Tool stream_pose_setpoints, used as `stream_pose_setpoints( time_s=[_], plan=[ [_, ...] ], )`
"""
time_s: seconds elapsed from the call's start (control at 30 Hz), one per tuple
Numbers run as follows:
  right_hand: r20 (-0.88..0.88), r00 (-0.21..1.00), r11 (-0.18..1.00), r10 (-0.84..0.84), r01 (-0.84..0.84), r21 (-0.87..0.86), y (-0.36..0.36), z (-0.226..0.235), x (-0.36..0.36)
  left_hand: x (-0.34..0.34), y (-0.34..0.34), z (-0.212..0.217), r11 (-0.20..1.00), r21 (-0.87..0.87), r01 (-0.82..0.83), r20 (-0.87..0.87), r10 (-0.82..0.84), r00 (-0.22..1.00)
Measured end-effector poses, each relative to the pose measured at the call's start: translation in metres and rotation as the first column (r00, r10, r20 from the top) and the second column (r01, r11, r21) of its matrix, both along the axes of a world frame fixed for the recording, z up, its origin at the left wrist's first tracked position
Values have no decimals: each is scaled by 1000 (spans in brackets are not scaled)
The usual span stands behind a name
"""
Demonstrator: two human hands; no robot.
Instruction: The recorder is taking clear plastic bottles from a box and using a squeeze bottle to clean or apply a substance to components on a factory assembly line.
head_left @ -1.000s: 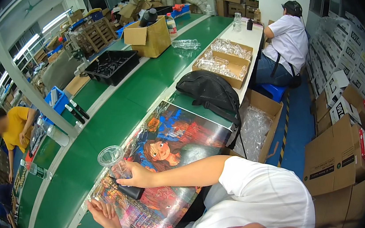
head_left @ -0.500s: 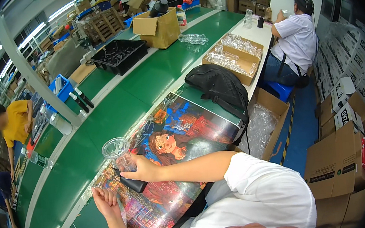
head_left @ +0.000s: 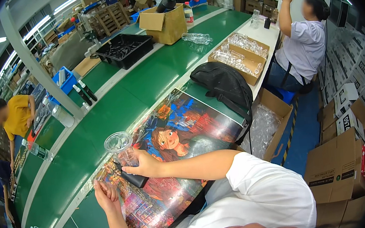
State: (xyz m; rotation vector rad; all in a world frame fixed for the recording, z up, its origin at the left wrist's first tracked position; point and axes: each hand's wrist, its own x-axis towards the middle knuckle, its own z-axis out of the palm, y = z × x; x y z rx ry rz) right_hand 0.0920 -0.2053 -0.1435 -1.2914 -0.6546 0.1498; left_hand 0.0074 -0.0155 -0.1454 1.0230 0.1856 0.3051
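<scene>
Nearest, the left hand (head_left: 107, 196) has its fingers curled, though I cannot tell whether they pinch anything; the right hand (head_left: 146, 163) grips one clear plastic cup (head_left: 119, 143) beside one black container (head_left: 134, 180) on one illustrated poster (head_left: 175, 138). Farther across the green table (head_left: 143, 83) are one black bag (head_left: 220, 81), two black tubes (head_left: 83, 96), one green-labelled bottle (head_left: 38, 150) and, farthest, one red-and-white-labelled bottle (head_left: 188, 15).

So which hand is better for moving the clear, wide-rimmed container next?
Probably the right hand: it grips the clear, wide-rimmed container, while the left hand is apart from it.
</scene>
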Motion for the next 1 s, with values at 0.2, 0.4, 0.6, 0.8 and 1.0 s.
stream_pose_setpoints(
  time_s=[0.2, 0.4, 0.6, 0.8, 1.0],
  plan=[
    [9, 1000, 1000, -15, 15, -26, 1, -1, -1, 2, 11, -9, 986, -93, 141, 140, -127, 982],
    [25, 999, 997, -23, 25, -73, -1, 1, 0, 10, 1, -10, 989, 59, -133, 7, 133, 991],
    [19, 999, 998, -41, 42, -48, -2, 3, -2, 4, 4, -7, 993, 73, -96, -33, 98, 995],
    [-8, 1000, 998, 13, -13, -63, -3, 2, -1, 3, 6, -5, 991, -104, -80, -6, 80, 997],
    [-22, 1000, 999, 20, -20, -40, -2, 1, -2, 1, 3, -2, 994, -91, -55, 12, 57, 998]
  ],
)
